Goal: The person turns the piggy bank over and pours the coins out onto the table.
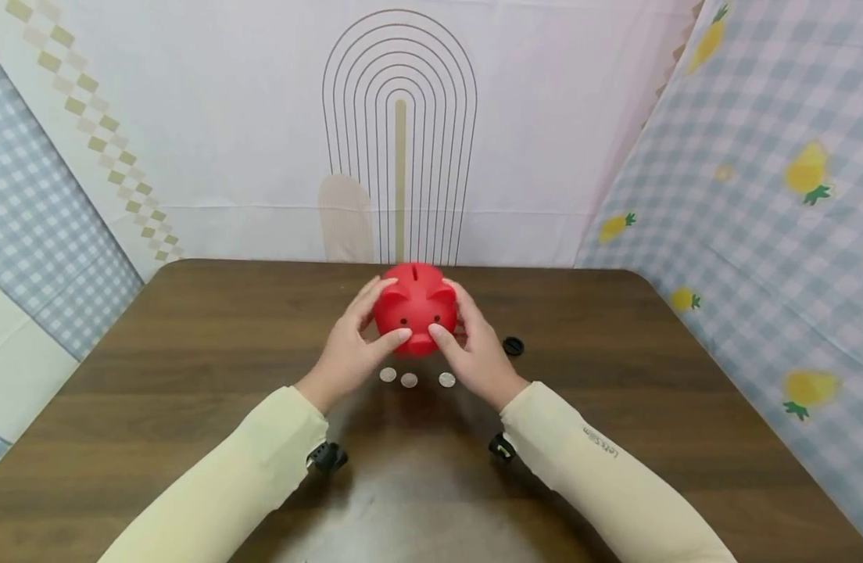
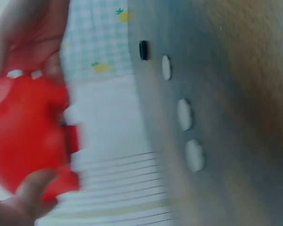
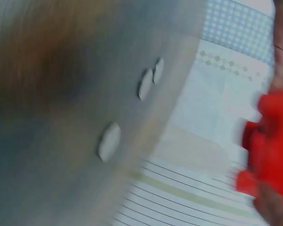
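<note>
Gripping the red piggy bank (image 1: 414, 303) from both sides, the left hand (image 1: 350, 344) and the right hand (image 1: 479, 353) supported it at the centre of the head frame. The fingers of each hand were curved around one flank; the thumbs pressed the front, one on either side of the snout (image 1: 421, 344). The coin slot (image 1: 415, 272) was at the top of the body. In the left wrist view, the piggy bank occupied the left of the frame, blurred, with its feet apart from the table (image 1: 192, 352).

Three silver coins (image 1: 409, 380) lay flat on the table, just below the piggy bank in the head frame: two near each other at left, one separate at right. A round black cap (image 1: 513, 346) lay near the right hand, right of centre. A white cloth (image 1: 227, 117) with a line-arch print filled the upper centre; a blue checked cloth (image 1: 748, 234) covered the upper right.
</note>
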{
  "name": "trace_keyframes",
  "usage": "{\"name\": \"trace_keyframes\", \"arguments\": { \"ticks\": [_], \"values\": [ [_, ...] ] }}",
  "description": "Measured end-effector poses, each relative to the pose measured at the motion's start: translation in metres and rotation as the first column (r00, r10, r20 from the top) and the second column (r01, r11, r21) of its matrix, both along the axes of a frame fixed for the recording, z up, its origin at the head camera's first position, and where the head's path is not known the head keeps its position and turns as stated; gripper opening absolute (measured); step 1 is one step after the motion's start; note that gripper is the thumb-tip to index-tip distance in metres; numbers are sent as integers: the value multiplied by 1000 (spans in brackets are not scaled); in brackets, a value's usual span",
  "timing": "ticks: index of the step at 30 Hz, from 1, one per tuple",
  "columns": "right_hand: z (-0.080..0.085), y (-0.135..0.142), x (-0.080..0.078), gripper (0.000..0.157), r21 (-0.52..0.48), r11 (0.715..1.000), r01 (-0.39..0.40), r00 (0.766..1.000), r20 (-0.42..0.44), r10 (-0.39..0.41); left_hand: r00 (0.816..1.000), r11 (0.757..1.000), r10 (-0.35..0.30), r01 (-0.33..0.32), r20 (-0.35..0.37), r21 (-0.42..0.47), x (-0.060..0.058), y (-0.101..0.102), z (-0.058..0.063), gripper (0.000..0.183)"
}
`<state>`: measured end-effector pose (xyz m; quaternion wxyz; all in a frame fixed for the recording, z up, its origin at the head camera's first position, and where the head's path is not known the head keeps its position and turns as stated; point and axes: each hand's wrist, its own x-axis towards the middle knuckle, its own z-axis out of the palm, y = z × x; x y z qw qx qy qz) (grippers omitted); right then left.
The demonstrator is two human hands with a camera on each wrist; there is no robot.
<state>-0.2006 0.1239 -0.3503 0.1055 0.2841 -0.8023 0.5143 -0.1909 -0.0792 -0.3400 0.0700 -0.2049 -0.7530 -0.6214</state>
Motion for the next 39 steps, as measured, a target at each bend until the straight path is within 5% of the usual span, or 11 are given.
{"name": "trace_keyframes", "arguments": {
  "ticks": [4,7,10,12,14,18,22,26,31,36,39],
  "values": [
    [5,0,3,66,-50,999,-18,981,-195,8,989,1000,-8,6,-147,-16,5,1,7,65],
    [2,-3,1,65,7,999,33,998,53,-33,996,999,-33,34,83,-3,-4,-2,1,63],
    [-1,-6,-3,68,111,991,67,942,321,-100,941,999,-46,40,334,27,-14,-5,-8,64],
    [-2,-8,-5,69,134,989,64,920,376,-110,922,999,-45,39,384,22,-16,-6,-11,67],
    [-1,-7,-6,68,122,991,62,933,346,-101,936,999,-35,28,350,24,-16,-6,-12,67],
    [3,-3,-3,66,46,999,20,997,70,-24,998,1000,15,-15,69,5,-5,-2,-5,65],
    [6,3,0,66,2,1000,-25,983,-184,25,985,999,38,-44,-167,-32,4,3,2,65],
    [1,4,-3,65,80,997,8,994,108,-17,998,998,21,-18,57,-55,-5,3,-5,63],
    [-4,3,-4,70,197,980,25,928,359,-96,952,999,-3,14,307,-34,-12,1,-18,67],
    [-3,4,1,67,109,994,26,993,113,-39,995,1000,5,-5,104,3,-4,2,-12,64],
    [1,4,5,69,37,999,16,994,-113,-11,998,1000,1,-1,-67,0,4,2,-2,65]
  ]
}}
